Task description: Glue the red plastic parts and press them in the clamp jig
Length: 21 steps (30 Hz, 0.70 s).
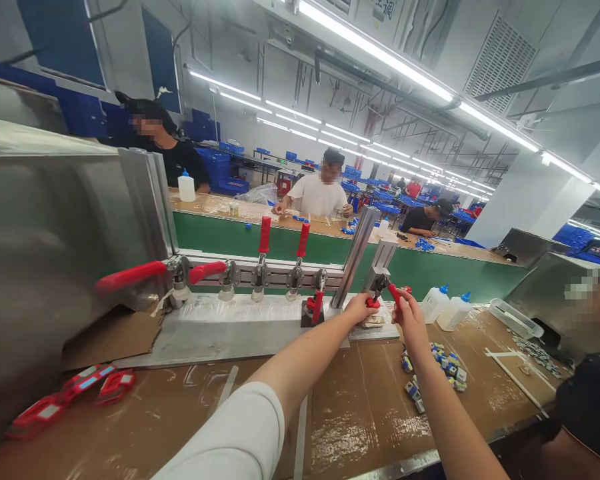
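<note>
My right hand [411, 321] is closed around the red handle of a toggle clamp [394, 293], mounted on a short metal post [385, 253]. My left hand [359, 308] reaches in beneath that clamp, its fingers closed on a small red plastic part [373, 303]. Under the red part lies a pale block [373, 321] on the metal base. To the left, another toggle clamp [318, 305] has its red handle lowered over a dark block. Several more toggle clamps [261, 270] line the rail, with handles upright or sideways.
Red plastic frames [75, 393] lie at the left, near cardboard [115, 337]. Small blue, yellow and white parts [435, 370] are piled right of my arm. Glue bottles [453, 312] and a clear basket [516, 319] stand behind. A co-worker [587, 393] sits at the right; others work across the bench.
</note>
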{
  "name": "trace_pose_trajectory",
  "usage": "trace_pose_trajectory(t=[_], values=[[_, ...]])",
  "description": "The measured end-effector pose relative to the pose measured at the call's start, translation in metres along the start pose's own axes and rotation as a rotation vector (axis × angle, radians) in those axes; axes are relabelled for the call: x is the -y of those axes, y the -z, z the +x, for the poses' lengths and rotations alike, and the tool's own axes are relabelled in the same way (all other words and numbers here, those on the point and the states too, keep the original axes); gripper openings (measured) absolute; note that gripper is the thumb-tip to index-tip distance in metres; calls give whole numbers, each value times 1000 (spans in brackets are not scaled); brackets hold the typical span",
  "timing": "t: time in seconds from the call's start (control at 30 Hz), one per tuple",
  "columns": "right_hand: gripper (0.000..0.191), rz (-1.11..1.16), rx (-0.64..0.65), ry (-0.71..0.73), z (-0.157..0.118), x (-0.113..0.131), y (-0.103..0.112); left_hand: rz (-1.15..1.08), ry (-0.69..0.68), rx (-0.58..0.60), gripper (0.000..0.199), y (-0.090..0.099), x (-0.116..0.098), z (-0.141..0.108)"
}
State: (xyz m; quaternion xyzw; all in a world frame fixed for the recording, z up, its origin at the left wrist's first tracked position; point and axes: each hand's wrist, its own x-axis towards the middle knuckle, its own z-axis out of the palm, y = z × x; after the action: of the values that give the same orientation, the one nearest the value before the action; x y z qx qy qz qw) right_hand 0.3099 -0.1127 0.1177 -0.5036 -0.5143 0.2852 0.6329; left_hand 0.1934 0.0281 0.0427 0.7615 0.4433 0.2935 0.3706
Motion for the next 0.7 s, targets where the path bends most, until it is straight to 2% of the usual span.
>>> trace_pose_trajectory(t=[0.17,0.33,0.5,0.6,0.7], values=[[57,39,25,-15,-7,-21,-4,1,-19,24,57,3,2,0],[56,-41,-1,4,-1,-37,-2,8,-25,40,56,4,2,0],[55,-459,49,39,-2,-66,5,18,-12,36,61,5,-1,-5],[52,-625,1,54,-6,-82,4,27,-21,43,59,7,-3,-8],[50,-760,-46,63,-4,-92,-5,49,-42,64,50,10,-9,-11]])
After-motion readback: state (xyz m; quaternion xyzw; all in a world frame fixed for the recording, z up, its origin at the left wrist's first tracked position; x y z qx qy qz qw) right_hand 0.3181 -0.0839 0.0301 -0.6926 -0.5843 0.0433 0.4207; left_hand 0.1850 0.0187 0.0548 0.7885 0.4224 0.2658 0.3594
